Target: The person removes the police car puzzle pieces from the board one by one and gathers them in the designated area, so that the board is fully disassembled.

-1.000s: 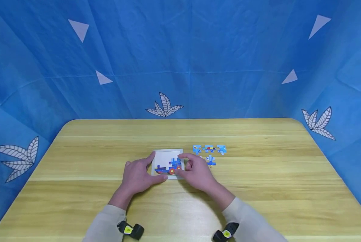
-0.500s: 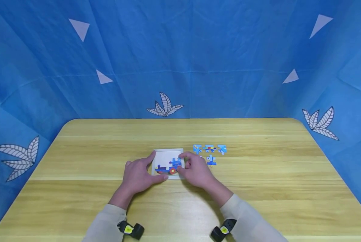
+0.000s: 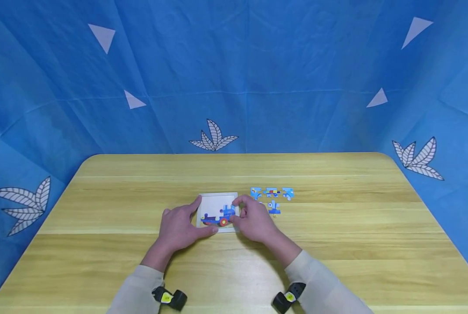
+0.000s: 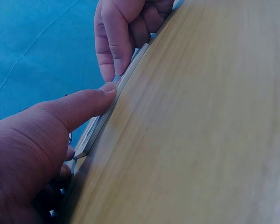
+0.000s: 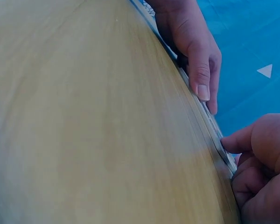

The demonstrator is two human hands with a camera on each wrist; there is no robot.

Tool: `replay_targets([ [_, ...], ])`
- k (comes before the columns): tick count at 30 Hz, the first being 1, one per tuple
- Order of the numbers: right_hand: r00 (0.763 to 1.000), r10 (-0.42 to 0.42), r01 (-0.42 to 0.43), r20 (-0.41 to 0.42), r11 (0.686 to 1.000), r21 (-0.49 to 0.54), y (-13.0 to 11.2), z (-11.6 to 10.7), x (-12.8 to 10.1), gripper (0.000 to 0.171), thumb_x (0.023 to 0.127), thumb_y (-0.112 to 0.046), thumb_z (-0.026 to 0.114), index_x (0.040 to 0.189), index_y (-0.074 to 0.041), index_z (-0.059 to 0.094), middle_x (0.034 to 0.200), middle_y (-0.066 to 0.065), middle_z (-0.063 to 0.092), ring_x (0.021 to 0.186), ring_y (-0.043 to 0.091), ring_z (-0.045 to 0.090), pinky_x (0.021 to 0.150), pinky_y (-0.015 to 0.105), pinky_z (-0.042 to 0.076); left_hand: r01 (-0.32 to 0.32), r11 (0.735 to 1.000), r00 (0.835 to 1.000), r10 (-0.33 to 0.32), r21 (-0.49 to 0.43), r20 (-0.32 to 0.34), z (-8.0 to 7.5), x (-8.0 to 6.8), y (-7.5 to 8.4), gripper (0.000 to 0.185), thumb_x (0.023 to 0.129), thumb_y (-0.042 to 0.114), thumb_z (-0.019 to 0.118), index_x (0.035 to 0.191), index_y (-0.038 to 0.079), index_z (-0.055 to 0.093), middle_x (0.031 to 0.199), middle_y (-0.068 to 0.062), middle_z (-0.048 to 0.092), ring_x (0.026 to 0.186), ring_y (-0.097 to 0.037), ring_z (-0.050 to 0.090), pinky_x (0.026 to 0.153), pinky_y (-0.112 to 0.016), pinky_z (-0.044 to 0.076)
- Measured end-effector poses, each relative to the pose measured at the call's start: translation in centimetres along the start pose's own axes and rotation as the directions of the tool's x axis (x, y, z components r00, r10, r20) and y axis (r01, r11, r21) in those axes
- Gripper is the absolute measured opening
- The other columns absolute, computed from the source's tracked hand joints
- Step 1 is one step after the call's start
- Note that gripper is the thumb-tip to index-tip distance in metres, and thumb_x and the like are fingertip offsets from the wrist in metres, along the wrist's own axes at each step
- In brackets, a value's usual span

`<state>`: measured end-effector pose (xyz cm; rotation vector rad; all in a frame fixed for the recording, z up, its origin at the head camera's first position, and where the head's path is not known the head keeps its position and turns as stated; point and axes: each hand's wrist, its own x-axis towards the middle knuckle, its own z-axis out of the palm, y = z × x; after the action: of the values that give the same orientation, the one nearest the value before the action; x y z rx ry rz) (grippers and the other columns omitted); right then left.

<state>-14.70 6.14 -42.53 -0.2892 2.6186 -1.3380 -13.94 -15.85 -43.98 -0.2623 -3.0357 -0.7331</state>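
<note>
A jigsaw tray with a pale frame [image 3: 218, 194] lies on the table, its white base partly covered by pieces. Joined pieces [image 3: 217, 219] along its lower part show a blue vehicle with red and yellow wheels. My left hand [image 3: 178, 226] grips the tray's left side, forefinger at the upper left corner and thumb on the near edge. At the right side, the thumb and forefinger of my right hand [image 3: 257, 221] pinch a blue puzzle piece [image 3: 232, 212], partly hidden by the fingers. The left wrist view shows my left thumb [image 4: 91, 103] lying on the frame's edge.
Several loose blue puzzle pieces [image 3: 272, 192] lie just right of the tray, beyond my right hand. The wooden table [image 3: 355, 244] reaches back to a blue cloth [image 3: 296, 87] with white triangles and leaf shapes.
My right hand has shifted very slightly right, its thumb a little higher at the tray's right side. My left hand keeps its hold on the tray.
</note>
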Motion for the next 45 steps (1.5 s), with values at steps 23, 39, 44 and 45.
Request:
replay_targets([
  [23,0.999,0.018,-0.017,-0.039,1.0,0.026,0.3,0.0,-0.3,0.029,0.082,-0.017,0.073,0.106,-0.009,0.059,0.059,0.0,0.052,0.047,0.011,0.043,0.047,0.028,0.038,0.018,1.0,1.0,-0.018,-0.003,0.01,-0.1,-0.1,0.0,0.109,0.059,0.08,0.064,0.142,0.013,0.042,0.125,-0.011,0.059,0.101,-0.025,0.058,0.072,-0.038,0.026],
  [39,1.0,-0.013,0.015,-0.029,0.999,0.043,0.6,-0.8,-2.2,0.026,0.083,-0.018,0.073,0.104,-0.01,0.062,0.056,-0.004,0.042,0.048,0.01,0.036,0.056,0.029,0.041,0.007,1.0,1.0,-0.007,-0.01,0.002,-0.2,-0.1,0.2,0.107,0.06,0.077,0.066,0.142,0.013,0.043,0.124,-0.011,0.06,0.101,-0.025,0.058,0.073,-0.038,0.027],
  [44,0.999,-0.027,0.029,-0.045,0.999,0.044,0.9,-1.3,-2.7,0.024,0.082,-0.017,0.073,0.103,-0.012,0.063,0.054,-0.005,0.039,0.048,0.008,0.035,0.058,0.03,0.042,0.015,1.0,1.0,-0.014,-0.023,0.014,-0.2,-0.1,0.2,0.107,0.059,0.077,0.066,0.142,0.013,0.043,0.125,-0.01,0.059,0.104,-0.025,0.058,0.075,-0.039,0.027],
  [45,0.998,-0.032,0.034,-0.046,0.998,0.048,1.0,-1.4,-2.9,0.024,0.082,-0.016,0.074,0.103,-0.011,0.063,0.054,-0.005,0.038,0.048,0.008,0.034,0.058,0.03,0.042,0.015,1.0,1.0,-0.015,-0.026,0.015,-0.2,-0.1,0.2,0.107,0.059,0.077,0.066,0.142,0.013,0.043,0.125,-0.01,0.059,0.105,-0.025,0.057,0.076,-0.04,0.027],
])
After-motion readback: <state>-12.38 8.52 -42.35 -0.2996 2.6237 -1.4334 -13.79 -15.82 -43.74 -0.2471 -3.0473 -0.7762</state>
